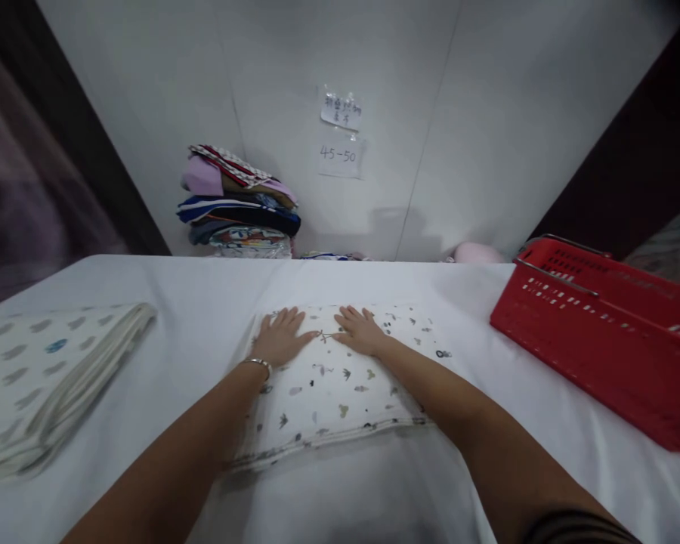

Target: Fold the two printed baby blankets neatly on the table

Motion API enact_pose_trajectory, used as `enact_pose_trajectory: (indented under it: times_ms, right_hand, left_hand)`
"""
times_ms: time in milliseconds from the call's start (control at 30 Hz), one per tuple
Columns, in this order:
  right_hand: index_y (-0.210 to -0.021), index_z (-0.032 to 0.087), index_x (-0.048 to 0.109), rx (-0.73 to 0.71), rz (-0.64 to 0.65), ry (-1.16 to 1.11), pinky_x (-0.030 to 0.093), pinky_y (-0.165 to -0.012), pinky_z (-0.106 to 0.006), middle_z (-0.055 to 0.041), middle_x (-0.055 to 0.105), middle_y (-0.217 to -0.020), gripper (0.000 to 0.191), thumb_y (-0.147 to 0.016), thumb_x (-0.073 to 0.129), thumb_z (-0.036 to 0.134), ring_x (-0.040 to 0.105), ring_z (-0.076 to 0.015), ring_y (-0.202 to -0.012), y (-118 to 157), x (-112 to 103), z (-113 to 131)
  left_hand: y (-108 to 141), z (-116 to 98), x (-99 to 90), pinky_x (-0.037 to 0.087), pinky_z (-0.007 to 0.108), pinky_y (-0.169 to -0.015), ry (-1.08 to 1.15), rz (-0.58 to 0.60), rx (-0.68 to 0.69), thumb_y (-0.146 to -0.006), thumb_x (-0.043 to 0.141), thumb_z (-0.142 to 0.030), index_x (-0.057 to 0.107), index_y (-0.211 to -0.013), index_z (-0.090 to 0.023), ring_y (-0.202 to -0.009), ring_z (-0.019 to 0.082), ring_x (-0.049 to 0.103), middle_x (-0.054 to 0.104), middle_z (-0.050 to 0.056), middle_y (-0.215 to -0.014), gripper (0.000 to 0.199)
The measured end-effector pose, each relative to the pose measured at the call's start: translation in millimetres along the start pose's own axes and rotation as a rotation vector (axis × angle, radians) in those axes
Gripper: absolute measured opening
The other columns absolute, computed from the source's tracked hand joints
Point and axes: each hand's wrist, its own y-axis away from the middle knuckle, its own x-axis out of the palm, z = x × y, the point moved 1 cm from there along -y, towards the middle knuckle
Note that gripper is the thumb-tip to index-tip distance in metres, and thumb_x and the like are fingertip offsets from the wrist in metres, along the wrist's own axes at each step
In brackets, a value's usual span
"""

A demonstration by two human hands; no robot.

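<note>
A white cloth (pixel 323 400) printed with small grey, green and black figures lies folded flat in several layers in front of me. My left hand (pixel 280 338) rests palm down on its far left part, fingers spread, with a bracelet (pixel 259 366) at the wrist. Flat on the far middle of the same cloth is my right hand (pixel 360 330), its fingers stretched out as well. The two thumbs point toward each other, a small gap between them. Neither hand grips the fabric.
Left on the white-covered table (pixel 193 302) lies another folded cloth (pixel 62 378) with grey patches. A red plastic basket (pixel 595 347) stands at the right. Beyond the far edge are a pile of folded fabrics (pixel 241 200), a pink object (pixel 477 253) and a wall with paper notes (pixel 341 156).
</note>
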Motion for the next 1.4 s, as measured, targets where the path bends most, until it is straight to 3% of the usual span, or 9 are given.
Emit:
enact_pose_trajectory:
  times_ms: [67,200,333,467,600,700,933,1167,1400]
  right_hand:
    - [-0.146,0.022,0.023,-0.002,-0.019,-0.008,0.005,-0.111,-0.05,-0.0066,0.008,-0.154,0.074,-0.087,0.014,0.067,0.004,-0.0262,-0.141,7,-4,-6]
    - [-0.145,0.021,0.024,0.12,-0.072,0.053,0.003,-0.111,-0.048,-0.0067,0.009,-0.154,0.074,-0.087,0.014,0.066,0.003,-0.0251,-0.141,33,-14,-40]
    - [-0.144,0.019,0.027,0.356,-0.082,0.114,0.005,-0.111,-0.048,-0.0087,0.012,-0.153,0.072,-0.088,0.016,0.064,0.006,-0.0258,-0.141,55,-19,-87]
    - [-0.145,0.022,0.024,0.418,-0.05,0.097,0.005,-0.111,-0.046,-0.006,0.013,-0.154,0.071,-0.088,0.016,0.064,0.007,-0.0247,-0.141,59,-21,-110]
    - [-0.144,0.02,0.025,0.425,-0.038,0.081,0.006,-0.11,-0.047,-0.0082,0.014,-0.153,0.07,-0.089,0.017,0.063,0.007,-0.0254,-0.14,60,-25,-106]
    - [-0.145,0.018,0.025,0.396,-0.071,0.096,0.004,-0.111,-0.047,-0.0095,0.011,-0.154,0.073,-0.089,0.015,0.063,0.003,-0.0251,-0.141,61,-25,-90]
    - [-0.147,0.022,0.02,0.043,-0.039,0.067,0.0,-0.112,-0.046,-0.0046,0.007,-0.154,0.077,-0.086,0.012,0.069,0.0,-0.0241,-0.141,32,-17,-28]
    - [-0.147,0.025,0.018,-0.021,0.048,0.04,0.002,-0.112,-0.047,-0.0019,0.006,-0.154,0.075,-0.086,0.013,0.068,0.001,-0.0246,-0.141,5,-4,-29]
    - [-0.146,0.024,0.02,0.025,0.002,0.033,0.002,-0.111,-0.049,-0.0048,0.007,-0.154,0.076,-0.086,0.011,0.069,0.002,-0.025,-0.141,24,-11,-37]
  left_hand:
    - [1,3,-5.3,0.011,0.052,-0.111,0.0,0.033,0.008,-0.083,0.019,-0.068,0.029,-0.143,-0.02,-0.14,0.027,0.012,0.017,0.005,-0.152,0.077]
    - [14,22,-13.3,0.007,0.053,-0.112,-0.106,-0.049,0.0,-0.083,0.023,-0.065,0.031,-0.142,-0.019,-0.14,0.026,0.008,0.015,0.005,-0.152,0.075]
    - [24,42,-7.6,0.011,0.056,-0.11,-0.091,-0.014,-0.098,-0.083,0.022,-0.064,0.026,-0.144,-0.018,-0.141,0.026,0.007,0.014,0.004,-0.153,0.076]
    - [23,46,-4.8,0.013,0.055,-0.111,-0.053,0.008,-0.119,-0.083,0.02,-0.065,0.024,-0.144,-0.019,-0.141,0.027,0.005,0.011,0.003,-0.153,0.077]
    - [21,42,-10.1,0.014,0.057,-0.109,-0.07,0.032,-0.121,-0.083,0.022,-0.064,0.026,-0.144,-0.019,-0.14,0.029,0.008,0.015,0.004,-0.152,0.076]
    - [24,31,-12.9,0.01,0.058,-0.11,-0.121,-0.029,-0.087,-0.083,0.025,-0.064,0.032,-0.142,-0.018,-0.14,0.03,0.009,0.019,0.007,-0.151,0.075]
    - [16,-21,-5.8,0.005,0.05,-0.112,-0.08,-0.075,0.173,-0.084,0.024,-0.066,0.034,-0.141,-0.023,-0.14,0.026,0.013,0.021,0.005,-0.151,0.072]
    - [-1,-11,2.2,0.008,0.055,-0.11,0.012,-0.012,0.03,-0.08,0.02,-0.073,0.028,-0.143,-0.026,-0.14,0.029,0.01,0.016,0.003,-0.152,0.079]
    - [11,-1,-13.6,0.01,0.053,-0.111,-0.005,0.063,-0.003,-0.081,0.021,-0.071,0.03,-0.142,-0.022,-0.14,0.028,0.01,0.016,0.006,-0.152,0.079]
